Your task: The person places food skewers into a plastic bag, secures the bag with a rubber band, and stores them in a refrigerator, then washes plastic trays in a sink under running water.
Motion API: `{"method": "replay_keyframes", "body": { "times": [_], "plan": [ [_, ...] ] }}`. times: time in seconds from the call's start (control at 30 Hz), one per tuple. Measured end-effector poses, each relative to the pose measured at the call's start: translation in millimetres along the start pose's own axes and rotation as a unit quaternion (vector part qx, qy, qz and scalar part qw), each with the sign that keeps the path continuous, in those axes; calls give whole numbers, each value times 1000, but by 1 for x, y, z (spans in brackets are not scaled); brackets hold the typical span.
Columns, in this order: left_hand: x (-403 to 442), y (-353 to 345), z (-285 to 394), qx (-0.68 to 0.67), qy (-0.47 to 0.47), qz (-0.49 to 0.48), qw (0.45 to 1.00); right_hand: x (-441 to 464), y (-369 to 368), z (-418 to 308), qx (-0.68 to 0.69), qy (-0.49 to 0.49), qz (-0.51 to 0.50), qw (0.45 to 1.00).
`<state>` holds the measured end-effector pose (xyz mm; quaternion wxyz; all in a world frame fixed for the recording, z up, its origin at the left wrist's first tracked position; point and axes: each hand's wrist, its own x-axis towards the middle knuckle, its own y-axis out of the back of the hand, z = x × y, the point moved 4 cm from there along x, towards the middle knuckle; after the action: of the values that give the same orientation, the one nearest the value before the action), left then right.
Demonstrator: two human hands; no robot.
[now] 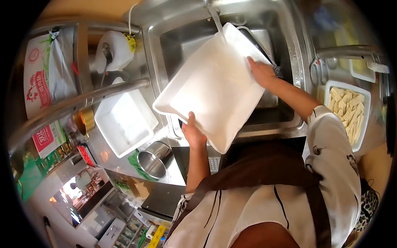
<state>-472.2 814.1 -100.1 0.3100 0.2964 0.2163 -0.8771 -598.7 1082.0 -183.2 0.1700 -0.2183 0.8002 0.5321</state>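
A large white rectangular tray [206,87] is held tilted over the metal sink [178,45]. Water from the faucet [214,16] runs onto its upper end. My left hand [193,131] grips the tray's lower left edge, with the thumb on the inside and the other fingers hidden beneath. At the tray's right edge is my right hand [261,73], closed round the rim, its fingers partly out of sight. Inside the sink, behind the tray, part of a metal container [263,39] shows.
Left of the sink stand an empty white bin [126,118] and a metal pot [154,161]. A metal rail [74,105] crosses above that counter. On the right, a white tray [361,144] holds pale strips of food. Packages [41,82] lie at far left.
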Motion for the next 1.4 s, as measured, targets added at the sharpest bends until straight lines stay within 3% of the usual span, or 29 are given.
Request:
{"method": "replay_keyframes", "body": {
  "times": [0.07,0.1,0.17,0.23,0.3,0.37,0.43,0.5,0.6,0.63,0.7,0.77,0.83,0.87,0.97,1.0,1.03,1.1,1.13,1.17,1.23,1.4],
  "plan": [
    [-4,-6,0,7,-14,-15,1000,15,16,-2,-8,5,134,991],
    [-6,-10,1,17,-30,-34,999,26,14,-9,-7,8,133,991],
    [-8,-15,0,27,-37,-36,998,39,22,-29,125,49,312,940],
    [-6,-16,-5,55,-29,-53,997,47,15,-63,199,76,290,933],
    [-6,-15,-12,69,-29,-59,995,44,-17,-101,295,226,289,882],
    [-7,-18,-16,83,-27,-67,994,10,-14,-136,292,328,218,871],
    [-15,-18,-15,81,-45,-58,994,22,-22,-128,262,321,213,885],
    [-22,-12,-12,105,-74,-71,989,60,-30,-85,312,168,205,912],
    [-25,-6,-11,132,-70,-89,985,66,-2,-54,275,75,280,917],
    [-25,-6,-11,131,-69,-88,985,65,-10,-61,275,75,278,917],
    [-23,-10,-11,127,-61,-86,986,60,-40,-86,418,121,178,883],
    [-20,-8,-18,112,-42,-85,989,14,-26,-129,364,257,132,885],
    [-24,-5,-20,99,-24,-82,991,22,-29,-118,341,260,142,892],
    [-28,-7,-16,103,-47,-84,990,53,-49,-93,465,164,84,866],
    [-33,-2,-13,124,-71,-85,986,51,-19,-76,501,71,75,859],
    [-32,-1,-14,143,-70,-91,983,45,-18,-89,500,87,57,860],
    [-32,-1,-15,144,-66,-91,983,57,-48,-90,327,142,136,924],
    [-30,-4,-16,77,-32,-88,993,8,-37,-136,357,285,112,883],
    [-28,-2,-16,77,-33,-90,992,5,-35,-141,387,297,67,870],
    [-30,5,-15,81,-39,-88,992,16,-35,-130,388,298,67,869],
    [-36,12,-9,81,-52,-88,991,59,-30,-77,180,191,190,946],
    [-37,30,22,128,-109,-46,985,43,44,-44,33,137,303,942]
  ]
}}
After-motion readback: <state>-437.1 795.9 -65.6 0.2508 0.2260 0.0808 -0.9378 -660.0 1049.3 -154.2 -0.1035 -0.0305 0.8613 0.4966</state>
